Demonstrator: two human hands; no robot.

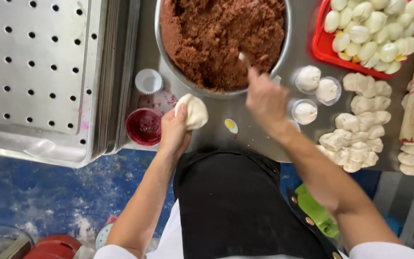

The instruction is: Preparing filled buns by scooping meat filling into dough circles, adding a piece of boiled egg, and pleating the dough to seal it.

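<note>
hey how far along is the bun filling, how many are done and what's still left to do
Done: three filled buns sit in paper cups. In hand: the left hand cups a flattened dough piece, while the right hand scoops with a utensil from the bowl of brown filling. Left: a pile of dough portions, one empty paper cup and a red tray of halved eggs.

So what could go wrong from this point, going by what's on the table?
The left hand holds the dough piece just above the red cup of red liquid; a dip could stain it. The egg half lies near the table edge under the right hand, and a sweep might knock it off.
</note>
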